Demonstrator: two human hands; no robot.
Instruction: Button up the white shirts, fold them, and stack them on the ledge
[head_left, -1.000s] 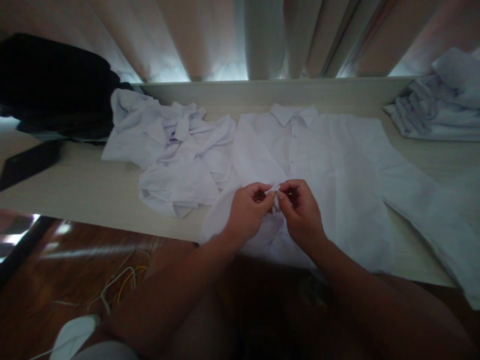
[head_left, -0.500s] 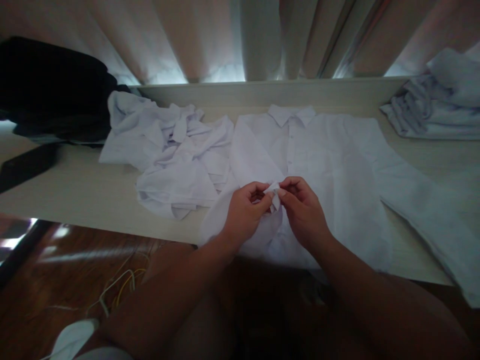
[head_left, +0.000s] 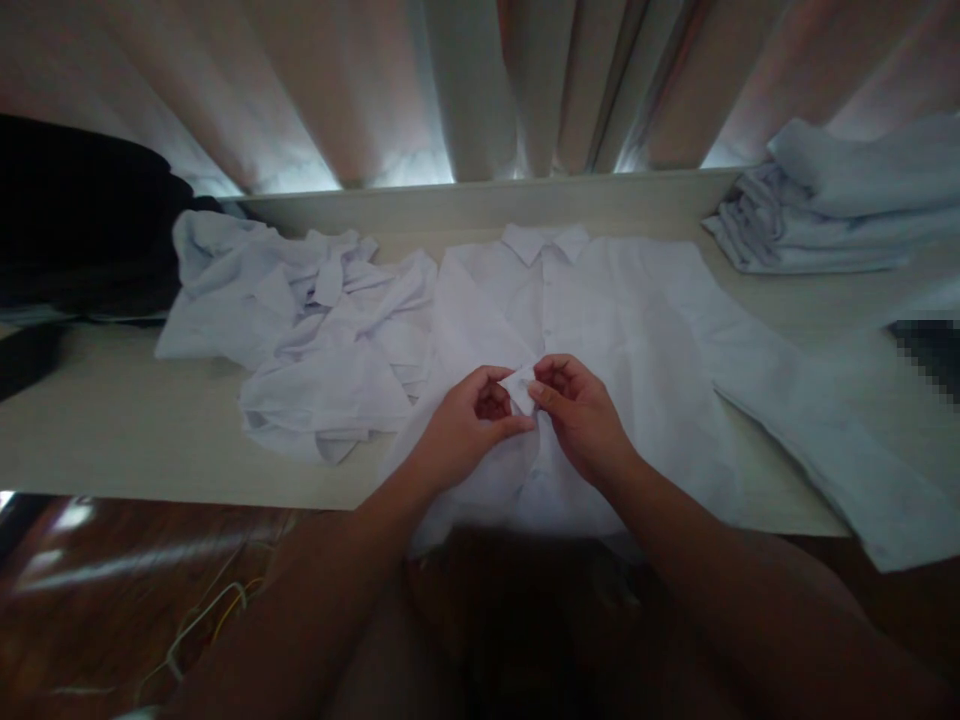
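A white long-sleeved shirt (head_left: 637, 330) lies front side up, its collar pointing away from me. The sleeve on the left is folded in across the shirt front, and its end, which looks like a cuff (head_left: 517, 390), is lifted between my hands. My left hand (head_left: 469, 415) curls around the left side of this cuff, fingertips at its top and thumb below. With thumb and bent fingers, my right hand (head_left: 577, 410) pinches the cuff from the right. Whether a button is under the thumb cannot be made out. The other sleeve stretches out to the right, over the table edge.
Rumpled white shirts (head_left: 322, 350) lie left of the spread shirt on the pale table (head_left: 150, 430). Folded white garments (head_left: 840, 210) are stacked at the back right. Black cloth (head_left: 75, 220) is heaped at the far left. Curtains (head_left: 375, 90) hang behind; cables (head_left: 199, 620) run over the floor.
The view has shifted right, so things sit further left. My left thumb has moved down off the cuff's face to its lower edge. My right hand still pinches the cuff.
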